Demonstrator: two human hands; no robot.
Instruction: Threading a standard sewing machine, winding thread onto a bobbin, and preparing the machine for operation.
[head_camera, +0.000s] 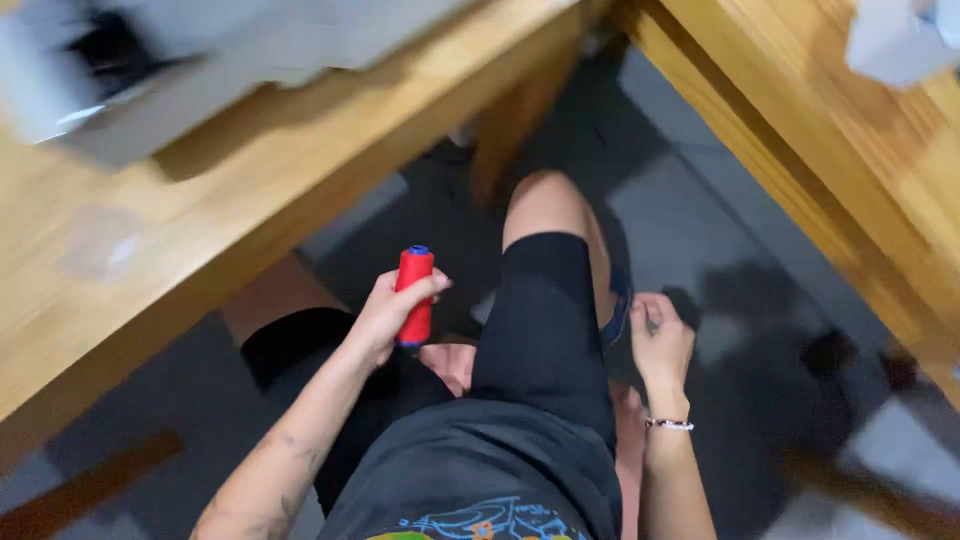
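Red spool (414, 295): held upright in the left hand (385, 318), above the lap, beside the wooden desk (200, 215).
Left fingers (432, 287): clamped around the spool (thumb across its front).
Right hand (658, 343): lowered by the knee, fingers curled together; whether anything is pinched cannot be told.
Risk: the spool could be dropped to the grey floor (740, 240) and roll off if the hold is slackened.

I counted one red spool (415, 295), two hands, left (385, 315) and right (658, 345), one bracelet (669, 424) and two wooden tables (250, 200)
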